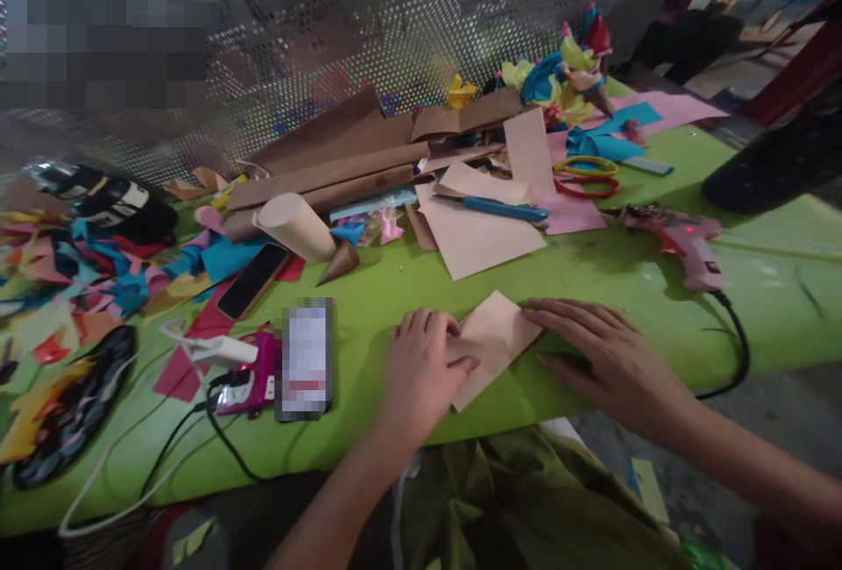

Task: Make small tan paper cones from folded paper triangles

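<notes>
A: Biggest first?
B: Perforated panel (408,35) across the top of the frame. Below it, green table (368,316) spanning most of the width.
A: Next?
B: Folded brown paper (329,177), long strips, upper middle. Loose pile at its left end, coloured scraps (132,276), far left.
A: Hands?
B: Right hand (611,359), right of lower centre: fingers straight and side by side, thumb apart, fingertips at the right corner of the work paper (496,342). Left hand (421,355): laid over the left edge of that paper, thumb on top, fingers bent. Can't tell if it pinches or only presses.
A: Where's the work paper exactly?
B: Just below frame centre, between the hands, on the table near its front edge. Beige, set at a slant.
A: Other gear?
B: Beige sheet (470,250) above the hands. Pink glue gun (697,254) at right, red light on, black cord trailing down. Pale paper tube (299,228), left of centre. Phone with a bright screen (306,368), left of the left hand.
A: Small stuff?
B: Blue cutter (506,208) lying across the beige sheet. Red-and-yellow scissors (592,188) to its right. Brown cone (340,263) beside the tube.
</notes>
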Available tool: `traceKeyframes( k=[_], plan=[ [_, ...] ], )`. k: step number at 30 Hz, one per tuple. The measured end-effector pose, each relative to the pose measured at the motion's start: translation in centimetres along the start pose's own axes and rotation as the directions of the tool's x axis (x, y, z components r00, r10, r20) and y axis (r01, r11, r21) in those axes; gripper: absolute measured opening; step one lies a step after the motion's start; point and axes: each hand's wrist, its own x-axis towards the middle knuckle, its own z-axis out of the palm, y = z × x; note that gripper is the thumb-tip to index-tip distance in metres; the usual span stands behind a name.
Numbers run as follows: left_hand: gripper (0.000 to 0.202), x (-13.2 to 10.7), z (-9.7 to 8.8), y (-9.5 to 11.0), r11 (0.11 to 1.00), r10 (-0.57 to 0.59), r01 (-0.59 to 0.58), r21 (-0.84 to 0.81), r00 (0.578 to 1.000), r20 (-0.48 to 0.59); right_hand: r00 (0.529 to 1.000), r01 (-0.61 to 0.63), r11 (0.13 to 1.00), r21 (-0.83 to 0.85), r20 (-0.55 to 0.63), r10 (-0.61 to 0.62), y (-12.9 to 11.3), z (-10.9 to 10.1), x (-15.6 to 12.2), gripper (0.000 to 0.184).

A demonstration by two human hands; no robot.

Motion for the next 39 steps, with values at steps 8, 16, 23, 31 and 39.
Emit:
traceKeyframes(
  k=[8,16,23,31,39],
  plan=[
    [0.03,0.1,0.1,0.4,0.991,0.056,-0.056,-0.121,0.998,-0.001,0.997,-0.071,0.995,0.068,-0.005,0.072,0.4,0.7,1.5,0.048],
    [0.063,0.0,-0.2,0.0,0.95,0.061,-0.064,-0.306,0.998,-0.021,0.959,-0.282,0.768,0.575,0.16,0.233,-0.1,-0.3,2.8,0.044],
    [0.049,0.3,-1.9,-0.9,0.723,0.063,0.004,-0.691,0.995,0.072,0.987,-0.15,0.73,0.666,0.137,0.078,0.0,-3.6,4.9,0.02],
    [0.062,1.6,-1.3,-1.2,0.605,0.073,0.134,-0.785,0.972,0.222,0.993,-0.117,0.731,0.672,0.087,0.079,-0.2,-4.8,6.6,0.038],
    [0.062,1.7,-1.0,-1.5,0.473,0.013,0.083,-0.877,0.995,0.101,0.975,-0.219,0.548,0.808,0.168,0.142,0.2,-4.3,7.8,0.053]
  ],
)
